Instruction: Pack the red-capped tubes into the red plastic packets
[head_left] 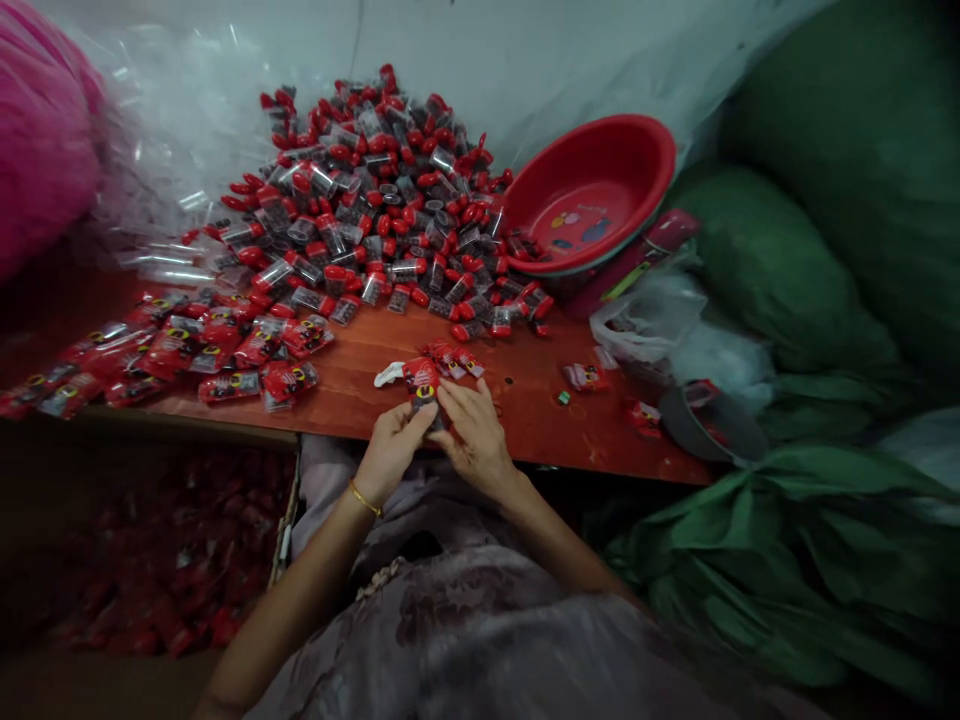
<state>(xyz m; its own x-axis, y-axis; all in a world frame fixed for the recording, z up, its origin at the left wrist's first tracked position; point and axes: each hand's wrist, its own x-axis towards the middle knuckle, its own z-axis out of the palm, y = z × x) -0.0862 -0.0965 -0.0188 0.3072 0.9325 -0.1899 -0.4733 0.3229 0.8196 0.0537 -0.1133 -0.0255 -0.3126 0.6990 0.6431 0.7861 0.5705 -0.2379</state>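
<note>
My left hand (391,452) and my right hand (472,435) meet at the near edge of a red-brown table (525,400). Together they pinch a small red packet (422,383) with a yellow and black print. A gold bangle circles my left wrist. Two more red packets (456,358) and a white scrap (388,375) lie just beyond my fingers. A large heap of small clear tubes with red caps (375,200) fills the back of the table.
Filled red packets (195,350) lie in rows at the left. A red basin (592,195) leans at the back right. A cardboard box of red packets (150,560) sits below left. Green sacks (810,300) crowd the right, clear plastic bags (172,130) the back left.
</note>
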